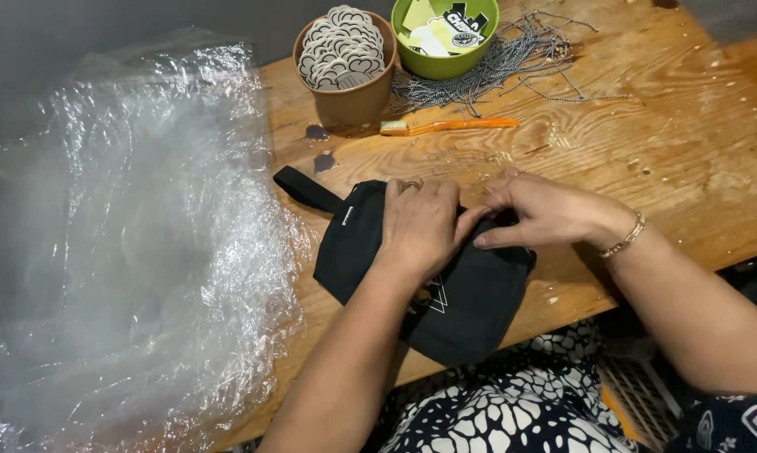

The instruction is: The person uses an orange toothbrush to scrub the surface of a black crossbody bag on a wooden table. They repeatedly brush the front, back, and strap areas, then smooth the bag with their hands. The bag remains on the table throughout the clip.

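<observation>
Under both hands, a black fabric pouch (470, 294) lies on the wooden tabletop (689, 143), its near corner hanging past the edge. The left hand (420, 222) presses flat on the pouch top, its grip spread and clamped on nothing. The right hand (542, 210) pinches the pouch's upper edge, grip closed on the fabric. A black strap (307, 189) juts from the pouch, left of the grip, toward a large heap of clear plastic bags (135, 252). Beyond the grip stand a brown cup (353, 101) filled with pale cloud-shaped tags and a green bowl (445, 63) holding yellow, black and white stickers. An orange toothbrush (450, 126) and grey ball chains (512, 59) lie beside them.
</observation>
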